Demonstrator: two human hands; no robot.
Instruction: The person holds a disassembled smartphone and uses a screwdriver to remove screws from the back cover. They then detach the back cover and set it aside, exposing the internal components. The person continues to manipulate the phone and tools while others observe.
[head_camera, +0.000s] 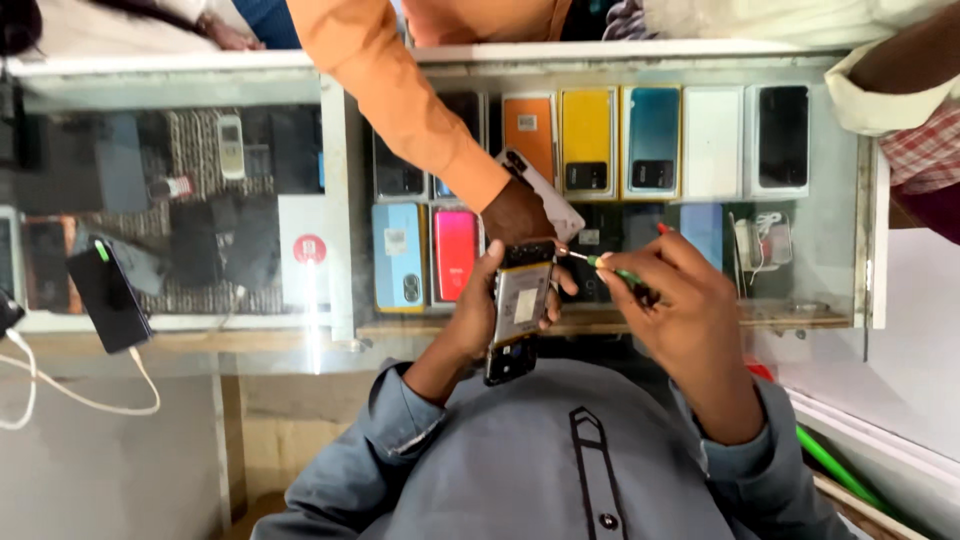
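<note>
Opened phone (520, 305) held upright above the glass counter (600, 322), back cover off, left hand (482, 310) fingers clamped along its edges. Right hand (680, 300) fingers pinched on a small green-handled screwdriver (608, 266), tip at the phone's top corner. Probably light, stiff, fragile inside; best gripped by the frame edges, clear of exposed parts.

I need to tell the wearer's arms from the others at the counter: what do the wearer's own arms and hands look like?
Both arms wear grey-blue long sleeves, pushed back above the wrists with folded cuffs, matching the buttoned shirt front below. The left hand and right hand are bare: no gloves, and no rings or watch that I can see. The orange sleeve belongs to another person.
</note>
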